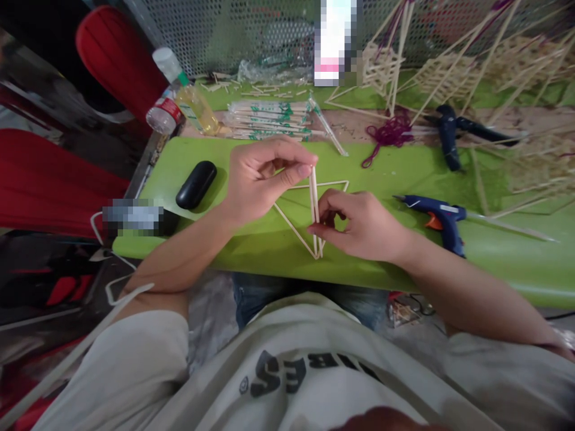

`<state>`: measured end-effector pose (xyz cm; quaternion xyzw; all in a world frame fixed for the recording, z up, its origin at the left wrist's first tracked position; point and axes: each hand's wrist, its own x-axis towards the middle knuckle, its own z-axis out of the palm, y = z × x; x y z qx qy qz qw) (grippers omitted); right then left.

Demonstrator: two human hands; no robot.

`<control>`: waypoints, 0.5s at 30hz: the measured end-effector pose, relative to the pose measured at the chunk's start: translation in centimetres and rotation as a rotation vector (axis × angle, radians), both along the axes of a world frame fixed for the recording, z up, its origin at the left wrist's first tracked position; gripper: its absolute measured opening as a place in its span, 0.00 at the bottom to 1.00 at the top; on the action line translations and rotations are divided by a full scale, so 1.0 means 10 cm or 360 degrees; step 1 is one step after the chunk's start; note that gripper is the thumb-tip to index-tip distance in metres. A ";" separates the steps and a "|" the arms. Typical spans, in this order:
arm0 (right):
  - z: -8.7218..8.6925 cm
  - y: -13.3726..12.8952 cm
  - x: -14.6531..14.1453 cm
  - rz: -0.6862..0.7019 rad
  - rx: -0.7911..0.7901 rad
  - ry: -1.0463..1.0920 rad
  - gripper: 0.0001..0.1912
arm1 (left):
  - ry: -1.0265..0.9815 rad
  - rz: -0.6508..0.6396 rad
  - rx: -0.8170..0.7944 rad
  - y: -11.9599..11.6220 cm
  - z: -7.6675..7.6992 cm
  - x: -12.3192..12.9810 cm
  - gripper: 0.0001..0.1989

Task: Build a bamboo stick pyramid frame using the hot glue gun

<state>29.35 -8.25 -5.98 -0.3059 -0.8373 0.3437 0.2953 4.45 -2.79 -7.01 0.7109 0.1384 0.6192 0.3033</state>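
Note:
Thin wooden sticks (314, 203) stand nearly side by side between my hands. My left hand (269, 173) pinches their upper ends between thumb and fingertips. Lower down, my right hand (350, 221) is closed around the sticks with thumb and fingers. Beneath them a triangle of wooden sticks (294, 230) lies on the green table (251, 251), its near corner by the sticks' lower ends. Part of the triangle is hidden behind my hands. A blue glue gun (442, 215) with an orange trigger lies to the right of my right hand.
A black case (196, 184) lies left of my left hand. Behind are wrapped sticks (269, 120), a yellow liquid bottle (197, 108), purple string (390, 131) and a black tool (449, 137). Stick frames (449, 75) fill the back right. A metal mesh (269, 36) borders the back.

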 end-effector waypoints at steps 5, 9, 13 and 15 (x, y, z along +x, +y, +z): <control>0.00 -0.01 0.01 -0.0008 0.0022 -0.0010 0.09 | -0.0047 0.0038 -0.0091 0.04 -0.03 0.02 0.09; 0.01 -0.01 -0.01 -0.0028 -0.0006 0.0002 0.09 | -0.0013 0.0146 -0.0273 0.03 -0.02 0.01 0.19; 0.01 0.01 -0.01 -0.0006 -0.0055 0.0061 0.10 | -0.0020 0.0094 -0.0391 0.15 -0.11 -0.03 0.22; 0.02 0.03 0.03 0.0020 -0.0074 0.0077 0.09 | -0.0030 0.0060 -0.0405 0.22 -0.17 -0.05 0.21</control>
